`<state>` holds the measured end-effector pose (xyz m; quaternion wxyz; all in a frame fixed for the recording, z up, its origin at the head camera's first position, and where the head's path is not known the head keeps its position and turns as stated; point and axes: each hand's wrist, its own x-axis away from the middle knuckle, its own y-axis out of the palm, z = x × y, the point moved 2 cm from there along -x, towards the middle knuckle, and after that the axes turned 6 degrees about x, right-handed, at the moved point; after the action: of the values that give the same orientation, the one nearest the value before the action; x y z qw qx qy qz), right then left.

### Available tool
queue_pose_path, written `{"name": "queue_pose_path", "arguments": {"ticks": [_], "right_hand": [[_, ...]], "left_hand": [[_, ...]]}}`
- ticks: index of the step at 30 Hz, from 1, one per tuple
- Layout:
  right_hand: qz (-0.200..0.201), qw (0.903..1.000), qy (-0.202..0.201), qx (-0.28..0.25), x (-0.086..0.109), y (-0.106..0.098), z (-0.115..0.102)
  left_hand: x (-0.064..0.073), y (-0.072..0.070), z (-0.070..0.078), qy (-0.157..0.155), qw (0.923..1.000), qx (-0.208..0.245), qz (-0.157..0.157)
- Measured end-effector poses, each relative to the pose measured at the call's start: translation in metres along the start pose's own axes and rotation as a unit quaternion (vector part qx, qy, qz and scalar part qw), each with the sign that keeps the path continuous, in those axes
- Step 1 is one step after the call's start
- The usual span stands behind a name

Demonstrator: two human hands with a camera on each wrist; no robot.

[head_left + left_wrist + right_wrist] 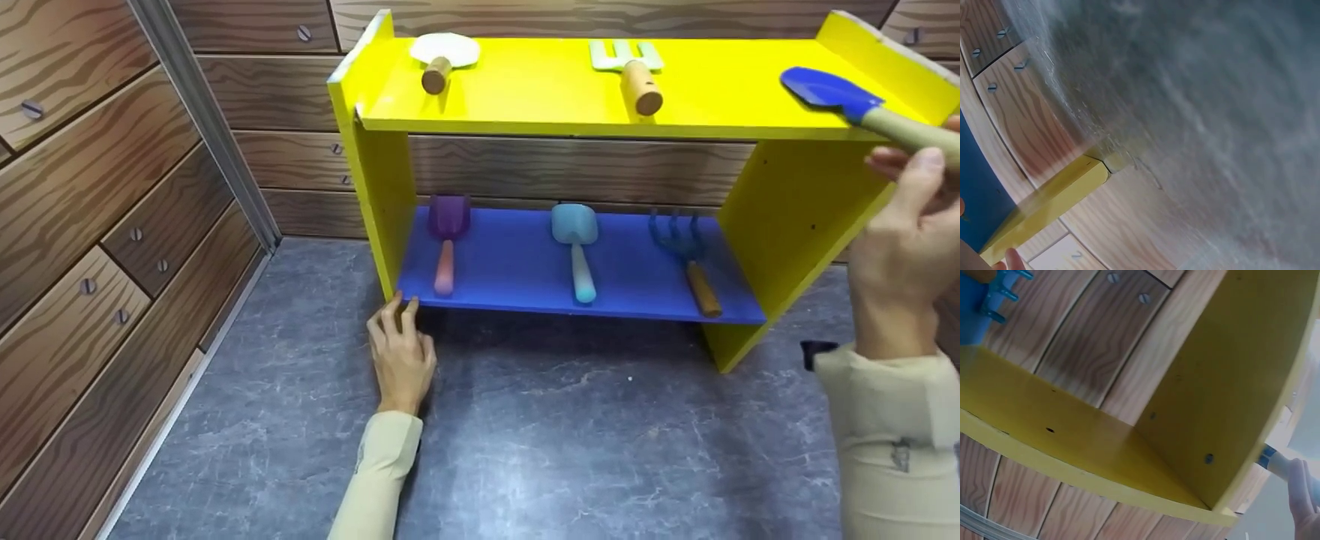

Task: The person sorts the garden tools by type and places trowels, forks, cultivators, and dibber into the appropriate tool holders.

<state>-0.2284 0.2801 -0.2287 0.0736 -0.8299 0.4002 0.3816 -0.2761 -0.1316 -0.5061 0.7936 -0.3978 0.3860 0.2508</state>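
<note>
Yellow shelf (525, 97), blue spade (829, 91) atop, right hand (907, 247) gripping

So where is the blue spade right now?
In the head view, the blue spade is over the yellow top shelf's right end, held by the right hand.

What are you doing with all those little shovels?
A person's right hand holds a blue shovel by its handle over the right end of the yellow top shelf, where a white shovel and pale rake already lie. The left hand rests on the floor beside the blue lower shelf, which holds three more tools.
</note>
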Motion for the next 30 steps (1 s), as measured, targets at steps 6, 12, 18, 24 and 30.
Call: {"name": "queue_pose_path", "arguments": {"ticks": [6,12,18,24,30], "right_hand": [[-0.034,0.9952,-0.007,0.092,-0.012,0.008,0.003],[-0.062,0.9494,-0.165,0.26,-0.021,0.01,0.007],[-0.042,0.9428,-0.202,0.262,-0.026,0.017,0.01],[-0.041,0.9345,-0.228,0.27,-0.03,0.021,0.012],[-0.047,0.9363,-0.227,0.264,-0.03,0.024,0.015]], "left_hand": [[0.001,-0.001,-0.001,0.001,1.0,-0.002,0.0],[0.002,-0.002,-0.004,-0.002,1.0,-0.002,0.007],[0.003,-0.001,-0.002,-0.002,1.0,0.006,0.002],[0.002,0.002,-0.001,0.001,1.0,0.009,0.005],[0.004,0.0,-0.005,0.007,0.9999,0.007,0.009]]}}
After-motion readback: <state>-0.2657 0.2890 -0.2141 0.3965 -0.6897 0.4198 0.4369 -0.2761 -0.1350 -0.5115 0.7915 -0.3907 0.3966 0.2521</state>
